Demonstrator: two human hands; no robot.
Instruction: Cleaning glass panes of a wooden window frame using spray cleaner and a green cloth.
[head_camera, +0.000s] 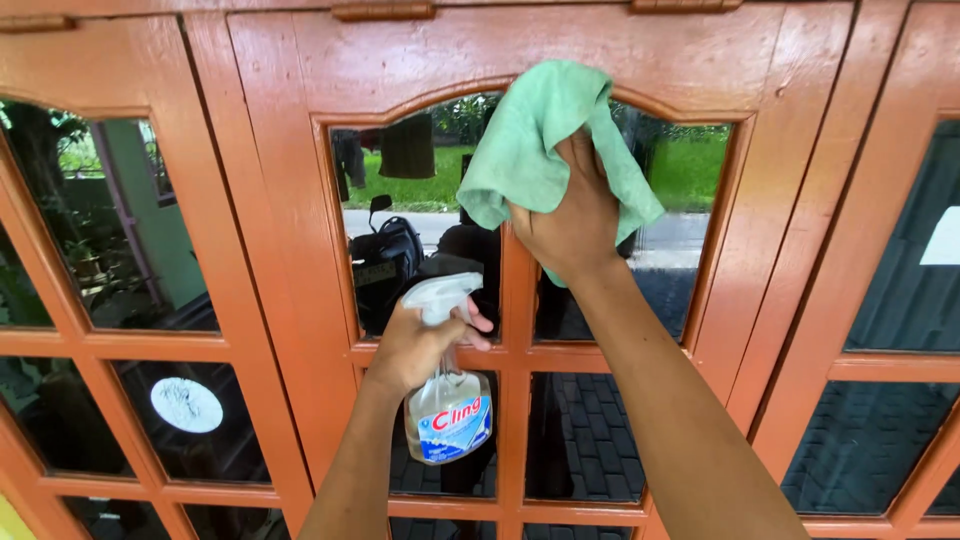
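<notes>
While our right hand presses a green cloth flat on the orange door's upper glass pane, our left hand grips a spray bottle below it; wiping looks underway, lower panes seemingly untouched.

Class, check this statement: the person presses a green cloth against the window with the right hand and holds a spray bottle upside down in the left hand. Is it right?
Not quite. The head view shows the spray bottle upright, nozzle on top, in the left hand. The rest holds: the right hand presses the green cloth against the window.
</notes>
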